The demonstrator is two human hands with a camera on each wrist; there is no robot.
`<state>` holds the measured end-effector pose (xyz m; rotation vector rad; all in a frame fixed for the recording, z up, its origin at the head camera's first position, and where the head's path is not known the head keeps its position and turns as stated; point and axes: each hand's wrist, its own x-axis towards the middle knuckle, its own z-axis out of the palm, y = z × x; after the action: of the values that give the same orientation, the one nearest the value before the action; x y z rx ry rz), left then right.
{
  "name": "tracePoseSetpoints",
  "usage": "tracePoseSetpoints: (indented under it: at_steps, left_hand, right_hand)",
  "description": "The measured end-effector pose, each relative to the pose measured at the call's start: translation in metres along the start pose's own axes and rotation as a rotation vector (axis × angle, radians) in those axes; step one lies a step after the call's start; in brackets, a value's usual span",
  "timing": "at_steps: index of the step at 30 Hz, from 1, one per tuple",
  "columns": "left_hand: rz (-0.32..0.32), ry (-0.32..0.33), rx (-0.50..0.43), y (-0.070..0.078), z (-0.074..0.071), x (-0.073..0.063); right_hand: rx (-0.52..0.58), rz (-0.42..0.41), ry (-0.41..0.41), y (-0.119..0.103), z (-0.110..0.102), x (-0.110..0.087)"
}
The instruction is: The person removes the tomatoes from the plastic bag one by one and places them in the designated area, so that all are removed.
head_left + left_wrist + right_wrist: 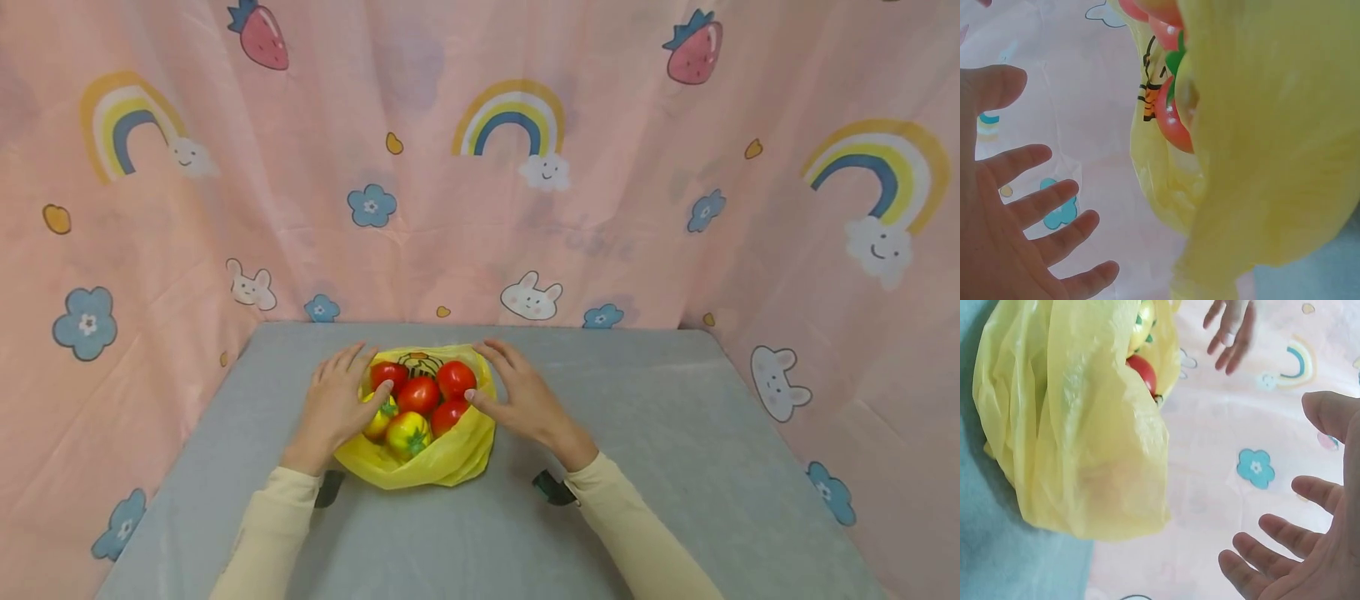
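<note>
A yellow plastic bag (420,477) lies with its mouth spread wide on the table. Inside it are several red tomatoes (418,395) and some yellow-green round vegetables with green stem caps (408,435), their exact kind unclear. My left hand (337,404) is at the bag's left side, thumb over its mouth; my right hand (528,404) is at the right rim. In the left wrist view, the left hand (1022,219) has its fingers spread, apart from the bag (1272,137). The right wrist view shows the right hand (1304,550) likewise spread, holding nothing. Bag folds hide the lower contents.
The grey table (675,467) extends to both sides and in front of the bag. A pink patterned curtain (630,250) hangs behind and along both sides. Dark wrist-worn pieces (553,488) show under the cream sleeves (637,525).
</note>
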<state>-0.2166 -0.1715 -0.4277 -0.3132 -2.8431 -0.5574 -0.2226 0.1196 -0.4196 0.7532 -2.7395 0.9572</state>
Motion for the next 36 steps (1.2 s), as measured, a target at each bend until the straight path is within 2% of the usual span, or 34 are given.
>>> tracePoseSetpoints:
  at_steps: [7,15,20,27,36]
  left_hand:
    - [-0.019,0.008,-0.053,-0.005,-0.002,-0.003]
    - [-0.051,0.007,-0.070,-0.018,-0.003,-0.007]
    - [-0.064,0.002,-0.104,-0.027,-0.004,-0.009]
    - [-0.107,-0.038,-0.133,-0.040,-0.002,-0.015]
    - [-0.108,-0.095,-0.266,-0.055,0.004,-0.016]
  right_hand:
    - [0.073,-0.024,0.039,-0.008,0.009,0.002]
    - [0.098,0.065,0.034,-0.020,0.019,0.007]
    - [0.116,0.053,0.051,-0.028,0.024,0.008]
    - [0.136,0.000,0.042,-0.034,0.032,0.012]
    - [0.065,0.047,0.000,-0.029,0.047,0.015]
